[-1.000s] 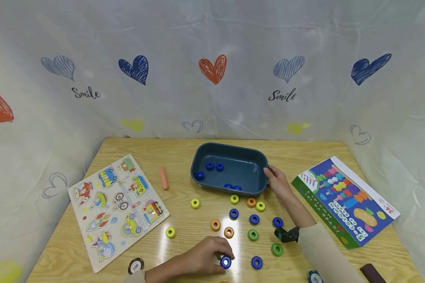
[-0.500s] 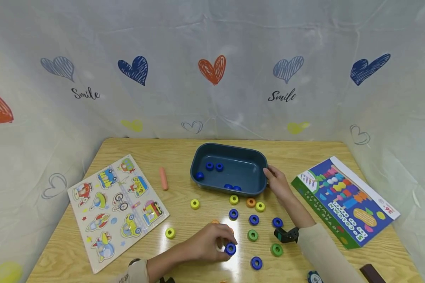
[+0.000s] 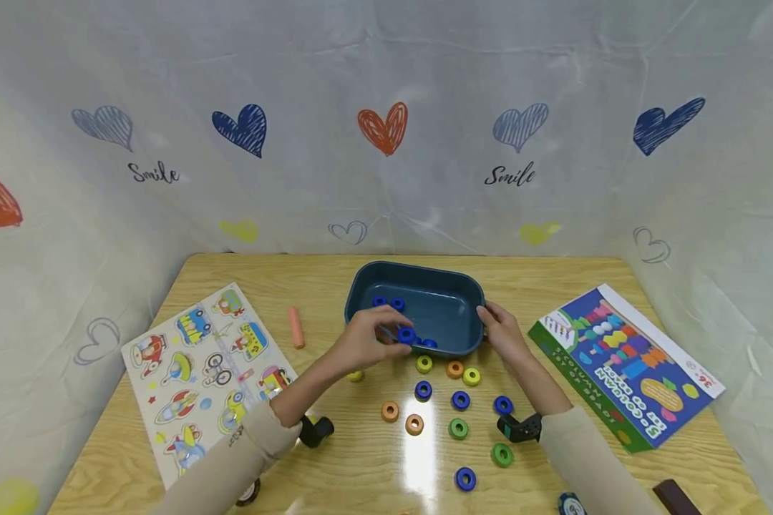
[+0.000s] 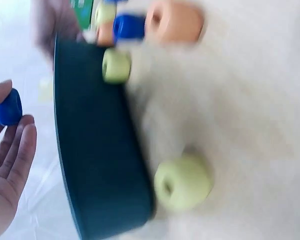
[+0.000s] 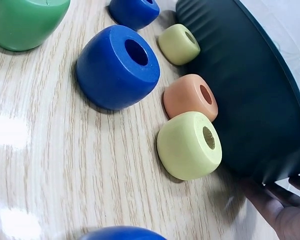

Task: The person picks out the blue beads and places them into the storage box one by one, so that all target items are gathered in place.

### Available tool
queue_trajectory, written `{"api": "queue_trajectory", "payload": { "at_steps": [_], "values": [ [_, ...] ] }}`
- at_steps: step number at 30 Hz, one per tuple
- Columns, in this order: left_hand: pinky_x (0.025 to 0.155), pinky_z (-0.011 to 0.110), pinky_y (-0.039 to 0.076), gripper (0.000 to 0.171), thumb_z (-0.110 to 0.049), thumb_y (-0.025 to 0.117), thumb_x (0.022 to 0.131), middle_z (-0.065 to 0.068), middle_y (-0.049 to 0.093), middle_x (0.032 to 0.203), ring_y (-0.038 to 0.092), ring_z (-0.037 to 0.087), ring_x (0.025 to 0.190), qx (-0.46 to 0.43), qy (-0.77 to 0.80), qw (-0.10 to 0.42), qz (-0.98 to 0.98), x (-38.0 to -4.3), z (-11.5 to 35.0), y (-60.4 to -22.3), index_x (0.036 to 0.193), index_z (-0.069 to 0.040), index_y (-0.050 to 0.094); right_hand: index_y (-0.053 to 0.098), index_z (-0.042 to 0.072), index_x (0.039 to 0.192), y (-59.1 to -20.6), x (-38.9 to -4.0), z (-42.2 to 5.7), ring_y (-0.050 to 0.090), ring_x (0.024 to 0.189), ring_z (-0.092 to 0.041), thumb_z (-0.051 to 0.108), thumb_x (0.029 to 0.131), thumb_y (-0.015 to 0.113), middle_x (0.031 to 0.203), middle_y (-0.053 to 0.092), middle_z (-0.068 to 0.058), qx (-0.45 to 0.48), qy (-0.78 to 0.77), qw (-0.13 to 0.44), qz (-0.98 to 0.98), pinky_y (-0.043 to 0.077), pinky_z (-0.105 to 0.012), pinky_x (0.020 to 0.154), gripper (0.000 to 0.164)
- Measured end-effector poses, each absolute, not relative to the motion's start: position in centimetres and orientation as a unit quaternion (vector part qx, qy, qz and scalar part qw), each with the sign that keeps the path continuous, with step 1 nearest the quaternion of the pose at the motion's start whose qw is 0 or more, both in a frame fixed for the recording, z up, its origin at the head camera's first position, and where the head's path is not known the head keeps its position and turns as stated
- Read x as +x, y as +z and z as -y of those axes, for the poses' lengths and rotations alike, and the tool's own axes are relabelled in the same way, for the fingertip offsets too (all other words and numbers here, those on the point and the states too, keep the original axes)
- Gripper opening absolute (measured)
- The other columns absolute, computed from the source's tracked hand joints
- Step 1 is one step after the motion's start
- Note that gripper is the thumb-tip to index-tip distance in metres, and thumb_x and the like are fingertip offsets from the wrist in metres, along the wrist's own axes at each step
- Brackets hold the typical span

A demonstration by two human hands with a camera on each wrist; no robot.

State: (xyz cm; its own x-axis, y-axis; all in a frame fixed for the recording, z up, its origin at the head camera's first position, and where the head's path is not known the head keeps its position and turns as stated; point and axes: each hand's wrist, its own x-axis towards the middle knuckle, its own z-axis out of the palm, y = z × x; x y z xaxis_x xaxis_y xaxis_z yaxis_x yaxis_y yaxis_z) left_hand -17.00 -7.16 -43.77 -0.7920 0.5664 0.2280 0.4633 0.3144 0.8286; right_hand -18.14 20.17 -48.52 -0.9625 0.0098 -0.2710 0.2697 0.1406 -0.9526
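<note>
Between thumb and fingers my left hand (image 3: 368, 339) pinches a blue bead (image 3: 406, 335) over the near side of a dark teal tray (image 3: 447, 304). In the left wrist view the same blue bead (image 4: 9, 107) appears at the fingertips, level with the upper part of the tray wall (image 4: 92, 140). Several blue beads (image 3: 397, 304) lie inside the tray, some partly hidden by the left hand. My right hand (image 3: 504, 332) grips the tray's right end, thumb at the rim; in the right wrist view its fingers (image 5: 270, 205) reach under that end.
Loose beads in yellow (image 3: 471, 377), orange (image 3: 389, 411), green (image 3: 502, 455) and blue (image 3: 465, 479) spread over the wooden table in front of the tray. A picture puzzle board (image 3: 187, 372) lies left, a salmon stick (image 3: 296, 327) beside it. A bead-set box (image 3: 628, 372) lies right.
My left hand has carried the blue bead from the table's near part forward to the tray, uncovering orange beads. The right hand keeps its hold on the tray's end.
</note>
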Motion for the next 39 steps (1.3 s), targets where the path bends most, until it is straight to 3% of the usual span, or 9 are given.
{"api": "queue_trajectory", "payload": {
  "at_steps": [7,17,23,30,35,39],
  "values": [
    [0.066,0.027,0.052,0.032,-0.008,0.08,0.072,0.002,0.06,0.092,0.058,0.019,0.081,0.271,0.445,-0.025,-0.853,-20.9,7.5,-43.0,0.101,-0.003,0.068,0.025,0.0,0.144,-48.4,-18.2,-20.2,0.036,0.125,-0.031,0.027,0.101,0.038,0.141,0.033,-0.02,0.099,-0.644,0.099,-0.752,0.039,-0.045,0.095,0.053],
    [0.084,0.044,0.047,0.031,-0.008,0.078,0.074,0.005,0.061,0.101,0.056,0.029,0.097,0.223,0.455,-0.022,-0.862,-21.4,7.5,-43.2,0.103,-0.004,0.068,0.025,0.001,0.144,-48.6,-18.2,-20.2,0.037,0.124,-0.031,0.028,0.101,0.038,0.14,0.034,-0.02,0.106,-0.641,0.1,-0.753,0.04,-0.044,0.095,0.052],
    [0.092,0.043,0.042,0.034,-0.016,0.076,0.078,0.007,0.058,0.112,0.052,0.029,0.109,0.189,0.471,-0.035,-0.861,-21.7,8.8,-44.0,0.109,-0.006,0.066,0.024,0.0,0.144,-48.6,-18.2,-20.3,0.036,0.125,-0.031,0.028,0.101,0.038,0.141,0.034,-0.02,0.102,-0.641,0.101,-0.754,0.04,-0.044,0.095,0.053],
    [0.1,0.037,0.036,0.045,-0.013,0.06,0.091,0.013,0.045,0.135,0.041,0.027,0.124,0.039,0.584,0.02,-0.81,-22.6,11.0,-45.9,0.133,-0.002,0.048,0.024,0.001,0.144,-48.6,-18.2,-20.3,0.036,0.126,-0.031,0.027,0.101,0.038,0.142,0.032,-0.019,0.102,-0.639,0.101,-0.756,0.039,-0.044,0.096,0.053],
    [0.096,0.035,0.04,0.042,-0.006,0.053,0.093,0.014,0.048,0.133,0.046,0.025,0.12,-0.014,0.625,0.077,-0.776,-23.0,11.9,-46.6,0.134,-0.002,0.047,0.024,0.001,0.144,-48.6,-18.2,-20.3,0.035,0.127,-0.031,0.028,0.101,0.038,0.142,0.032,-0.019,0.103,-0.636,0.099,-0.758,0.038,-0.044,0.097,0.053],
    [0.092,0.032,0.044,0.039,-0.01,0.053,0.094,0.013,0.05,0.131,0.051,0.022,0.115,-0.065,0.661,0.125,-0.737,-23.0,12.6,-47.0,0.133,-0.003,0.049,0.027,0.001,0.144,-48.5,-18.1,-20.4,0.033,0.128,-0.03,0.03,0.1,0.041,0.143,0.032,-0.019,0.107,-0.64,0.101,-0.754,0.038,-0.044,0.097,0.054]
  ]
}}
